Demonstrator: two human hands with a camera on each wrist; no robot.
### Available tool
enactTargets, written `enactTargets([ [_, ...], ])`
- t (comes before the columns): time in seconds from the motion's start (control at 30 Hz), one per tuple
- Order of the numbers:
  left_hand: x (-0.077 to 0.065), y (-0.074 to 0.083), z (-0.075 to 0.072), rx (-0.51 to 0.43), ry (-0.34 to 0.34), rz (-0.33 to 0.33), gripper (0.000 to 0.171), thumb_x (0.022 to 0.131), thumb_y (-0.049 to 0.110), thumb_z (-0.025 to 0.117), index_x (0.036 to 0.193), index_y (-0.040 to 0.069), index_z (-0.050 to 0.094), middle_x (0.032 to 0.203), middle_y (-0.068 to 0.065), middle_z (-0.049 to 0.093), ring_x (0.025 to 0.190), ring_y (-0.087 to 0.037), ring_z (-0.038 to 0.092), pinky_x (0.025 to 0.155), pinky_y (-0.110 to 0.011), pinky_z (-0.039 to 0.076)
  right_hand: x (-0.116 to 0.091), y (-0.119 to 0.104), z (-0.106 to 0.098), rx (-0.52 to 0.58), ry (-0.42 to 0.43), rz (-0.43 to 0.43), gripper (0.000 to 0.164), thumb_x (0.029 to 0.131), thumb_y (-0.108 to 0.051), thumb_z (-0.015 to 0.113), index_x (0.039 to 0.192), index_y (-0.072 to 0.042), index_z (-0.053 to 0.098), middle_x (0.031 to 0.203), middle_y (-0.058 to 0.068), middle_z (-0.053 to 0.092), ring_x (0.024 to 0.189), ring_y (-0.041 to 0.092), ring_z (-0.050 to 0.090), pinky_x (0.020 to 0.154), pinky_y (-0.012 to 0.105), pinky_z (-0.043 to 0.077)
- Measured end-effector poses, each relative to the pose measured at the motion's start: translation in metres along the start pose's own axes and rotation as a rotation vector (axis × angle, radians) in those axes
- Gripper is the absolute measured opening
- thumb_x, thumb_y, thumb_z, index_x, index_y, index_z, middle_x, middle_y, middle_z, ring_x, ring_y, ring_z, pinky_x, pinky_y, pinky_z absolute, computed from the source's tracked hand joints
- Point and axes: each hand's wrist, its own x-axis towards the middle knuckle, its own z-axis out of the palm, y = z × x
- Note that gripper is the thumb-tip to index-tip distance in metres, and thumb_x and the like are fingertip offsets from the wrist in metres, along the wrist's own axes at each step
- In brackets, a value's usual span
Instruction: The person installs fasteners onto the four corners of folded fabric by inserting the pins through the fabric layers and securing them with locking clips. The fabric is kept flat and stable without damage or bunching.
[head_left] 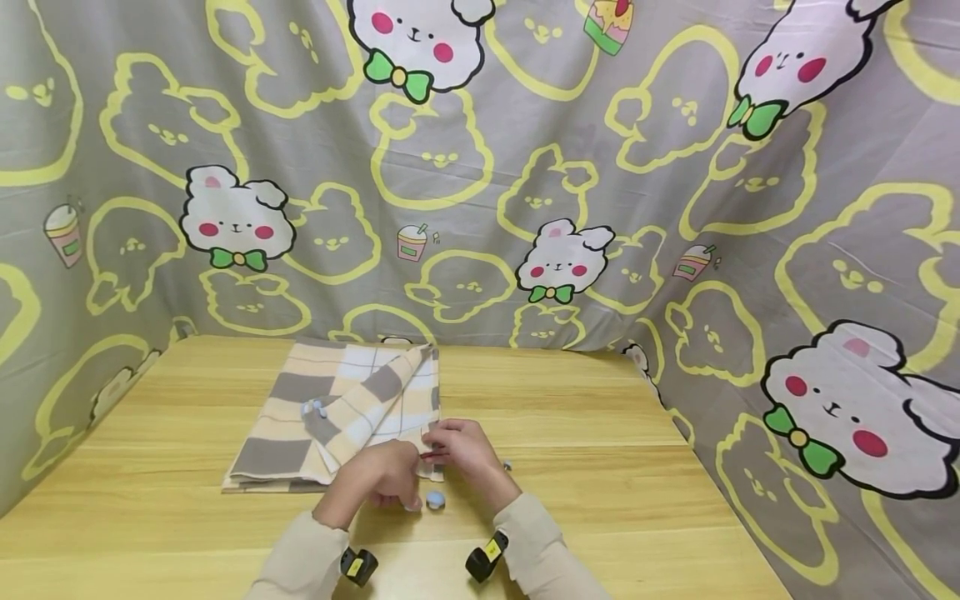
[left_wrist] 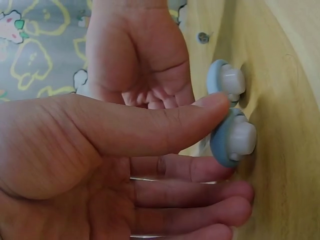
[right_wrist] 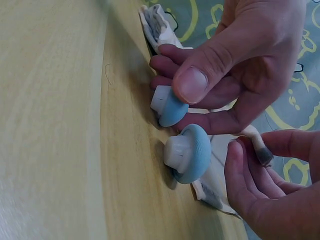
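Observation:
My left hand [head_left: 386, 473] pinches a blue mushroom-shaped quilt clip [right_wrist: 171, 108] between thumb and fingers, just above the tabletop. Its white stub points down toward the wood in the right wrist view. Beside it a second blue mushroom-shaped clip [head_left: 436, 500] sits on the table, touched by neither hand. My right hand [head_left: 467, 450] grips a folded corner of the checked cloth [right_wrist: 262, 150] between thumb and fingers. That checked cloth [head_left: 285, 417] lies on the table in beige, grey and white, with one flap folded over diagonally.
Small blue pieces [head_left: 313, 409] lie on the cloth. To the right of my right hand, a small round piece with a pin [left_wrist: 202, 37] rests on the wooden table [head_left: 585, 500]. A patterned curtain [head_left: 465, 183] encloses the back and sides.

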Motion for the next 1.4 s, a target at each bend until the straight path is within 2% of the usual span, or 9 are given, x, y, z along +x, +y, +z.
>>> enactTargets([
  [0.13,0.002,0.000,0.001,0.020,-0.008,0.018,0.028,0.071,0.010,0.081,0.058,0.008,0.056,0.052,-0.007,0.059,0.044,-0.018,0.056,0.045,-0.030,0.047,0.000,0.000,0.000,-0.003,0.000,0.002,0.012,0.083,-0.002,0.063,0.089,0.008,0.064,0.082,0.011,0.066,0.069,0.018,0.067,0.073,0.035,0.056],
  [0.43,0.003,0.000,0.001,0.025,-0.032,0.029,0.027,0.071,0.003,0.079,0.060,0.007,0.055,0.054,-0.010,0.061,0.047,-0.020,0.060,0.049,-0.034,0.051,0.000,-0.001,0.000,-0.002,0.011,0.007,0.016,0.083,-0.001,0.063,0.091,0.013,0.062,0.080,0.010,0.065,0.069,0.018,0.067,0.072,0.035,0.056],
  [0.57,0.003,-0.002,0.000,0.006,-0.023,0.055,0.025,0.069,0.001,0.078,0.059,0.007,0.055,0.054,-0.010,0.062,0.048,-0.023,0.062,0.050,-0.035,0.052,0.000,0.000,0.000,-0.008,0.010,0.000,0.014,0.083,-0.002,0.063,0.089,0.011,0.063,0.080,0.010,0.066,0.069,0.018,0.067,0.072,0.036,0.056],
  [0.77,0.001,-0.010,-0.010,-0.085,0.068,0.107,0.018,0.065,0.000,0.078,0.073,0.006,0.062,0.059,-0.004,0.060,0.052,-0.021,0.060,0.048,-0.031,0.046,0.001,-0.001,0.000,0.002,0.003,0.002,0.011,0.084,-0.002,0.063,0.087,0.008,0.063,0.080,0.010,0.066,0.068,0.019,0.067,0.071,0.036,0.056],
  [1.03,-0.003,-0.019,-0.030,-0.139,0.190,0.132,0.018,0.070,0.000,0.072,0.083,0.007,0.062,0.061,-0.001,0.059,0.053,-0.015,0.056,0.051,-0.029,0.043,0.001,0.000,0.001,-0.003,0.003,0.001,0.012,0.084,-0.003,0.063,0.089,0.008,0.062,0.076,0.009,0.065,0.068,0.020,0.068,0.071,0.037,0.056],
  [1.2,0.000,-0.027,-0.036,-0.246,0.273,0.141,0.021,0.077,0.001,0.068,0.097,0.002,0.065,0.068,-0.004,0.062,0.058,-0.018,0.060,0.054,-0.030,0.047,0.002,0.001,0.001,-0.013,0.005,0.001,0.013,0.084,-0.003,0.062,0.090,0.008,0.063,0.078,0.010,0.065,0.070,0.021,0.068,0.071,0.036,0.056],
  [1.4,0.011,-0.035,-0.035,-0.379,0.352,0.155,0.018,0.088,0.004,0.062,0.105,0.001,0.064,0.080,-0.012,0.068,0.066,-0.021,0.064,0.058,-0.032,0.048,0.002,0.002,0.001,-0.018,0.007,0.008,0.012,0.084,-0.003,0.062,0.089,0.008,0.065,0.078,0.010,0.066,0.069,0.020,0.068,0.069,0.034,0.056],
])
